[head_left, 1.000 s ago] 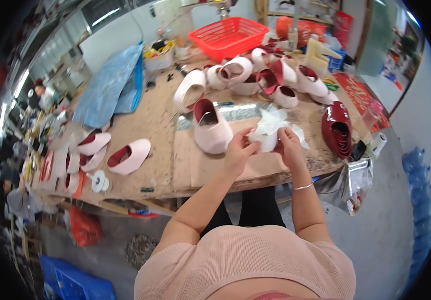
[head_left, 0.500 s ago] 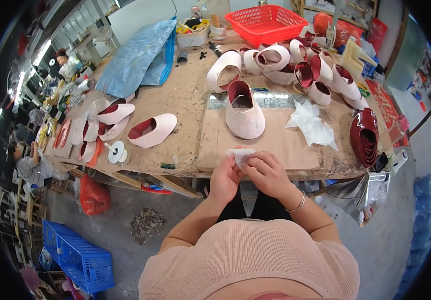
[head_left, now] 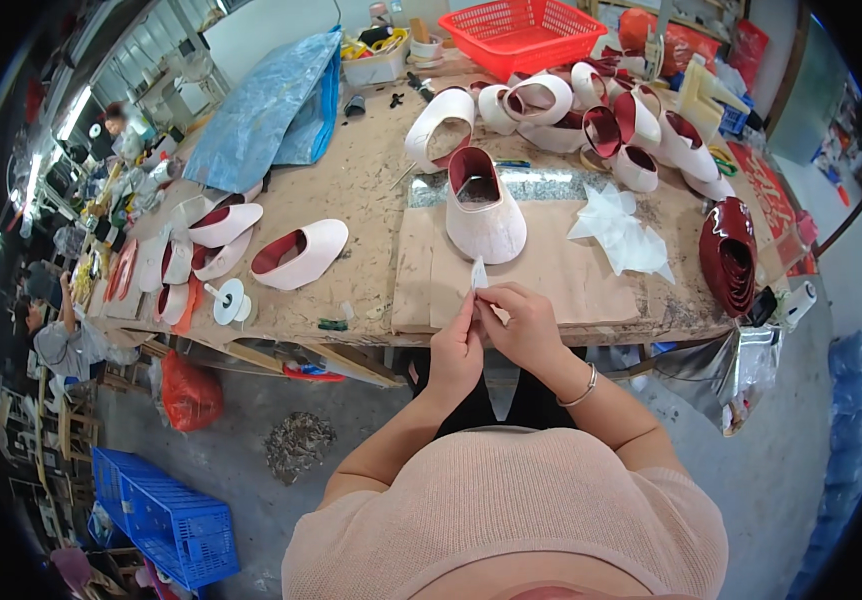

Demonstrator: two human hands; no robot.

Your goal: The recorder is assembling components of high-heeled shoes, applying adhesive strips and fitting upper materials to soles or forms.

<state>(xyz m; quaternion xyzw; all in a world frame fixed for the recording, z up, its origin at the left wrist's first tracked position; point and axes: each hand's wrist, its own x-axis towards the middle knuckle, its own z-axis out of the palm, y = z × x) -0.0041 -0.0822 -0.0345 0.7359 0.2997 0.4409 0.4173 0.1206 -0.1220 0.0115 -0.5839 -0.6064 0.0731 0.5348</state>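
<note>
1. White paper scrap point(head_left: 478, 274): we are pinching it between our left hand point(head_left: 456, 350) and right hand point(head_left: 526, 325), just over the workbench point(head_left: 371, 200) edge.
2. We are finding its lower part hidden behind our fingers.

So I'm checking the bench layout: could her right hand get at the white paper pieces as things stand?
Probably yes. The white paper pieces lie uncovered on the bench, with nothing between them and the right hand, though it is pinching a small white piece.
</note>
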